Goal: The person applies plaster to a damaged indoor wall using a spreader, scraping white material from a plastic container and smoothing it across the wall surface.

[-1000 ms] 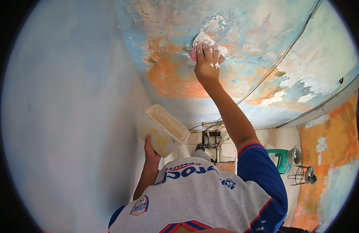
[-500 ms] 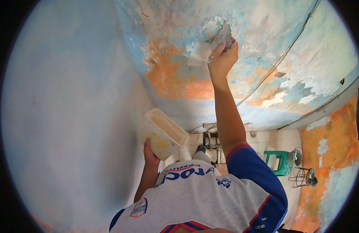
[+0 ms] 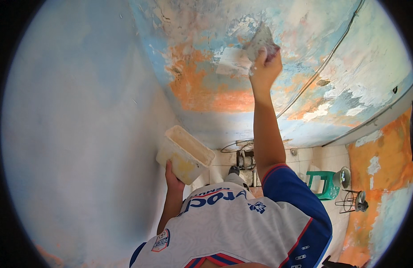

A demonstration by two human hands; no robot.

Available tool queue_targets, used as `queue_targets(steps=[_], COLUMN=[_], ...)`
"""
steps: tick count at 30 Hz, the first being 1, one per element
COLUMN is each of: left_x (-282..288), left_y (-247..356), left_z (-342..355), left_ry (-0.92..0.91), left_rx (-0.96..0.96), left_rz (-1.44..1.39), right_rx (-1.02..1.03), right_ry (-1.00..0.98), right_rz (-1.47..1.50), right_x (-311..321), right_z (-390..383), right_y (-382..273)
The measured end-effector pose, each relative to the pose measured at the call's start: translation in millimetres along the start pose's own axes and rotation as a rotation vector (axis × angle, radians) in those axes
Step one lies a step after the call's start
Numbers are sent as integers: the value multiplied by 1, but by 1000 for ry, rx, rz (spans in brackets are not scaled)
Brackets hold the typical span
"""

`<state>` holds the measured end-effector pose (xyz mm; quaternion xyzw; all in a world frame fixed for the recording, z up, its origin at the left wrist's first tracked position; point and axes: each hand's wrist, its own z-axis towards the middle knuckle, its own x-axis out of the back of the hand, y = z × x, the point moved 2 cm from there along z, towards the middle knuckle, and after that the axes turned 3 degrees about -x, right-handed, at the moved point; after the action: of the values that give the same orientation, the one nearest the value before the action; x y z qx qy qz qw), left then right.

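Note:
My right hand (image 3: 266,69) grips a putty knife (image 3: 262,42) with a broad, smeared metal blade, held against or just off the patchy wall (image 3: 202,85) in front of me; contact cannot be made out. A pale patch of filler (image 3: 233,61) lies on the wall left of the blade. The wall shows blue, orange and white areas with flaking paint. Low on the left, my left hand (image 3: 173,178) clasps a whitish rectangular plastic tub (image 3: 182,163) with yellowish stains. Its open top shows a pale, coated inside.
A smooth bluish wall (image 3: 81,125) rises close on my left. Along the front wall runs a cable (image 3: 320,71). To the right stand a green plastic stool (image 3: 325,184) with a metal bowl (image 3: 344,177), and a small wire stand (image 3: 348,202). Dark pump-like equipment (image 3: 246,160) sits on the tiled floor.
My right hand and the putty knife have moved a little to the right, uncovering more of the pale filler patch. The left hand and tub stay nearly where they were.

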<state>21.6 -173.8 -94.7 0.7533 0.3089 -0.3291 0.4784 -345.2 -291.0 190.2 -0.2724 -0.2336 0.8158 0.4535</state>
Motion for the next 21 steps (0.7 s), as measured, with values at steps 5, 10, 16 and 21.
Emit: queue_targets(steps=[5,10,16,21], left_x=[-3,-7,6,7], left_y=[0,-3,-2,-7], left_z=[2,6,9,9], left_ry=[-5,-37,-79,-86], left_rx=[-1,10,-11,38], left_rz=[4,24,-47,-40], right_rx=[255,515,398,788], right_ry=[-11,-324,-217,-262], right_rz=[-143,-749,-624,-908], right_x=[2,-32,-12,-43], right_z=[10,2,0,-20], right_y=[-40,-20,-44,13])
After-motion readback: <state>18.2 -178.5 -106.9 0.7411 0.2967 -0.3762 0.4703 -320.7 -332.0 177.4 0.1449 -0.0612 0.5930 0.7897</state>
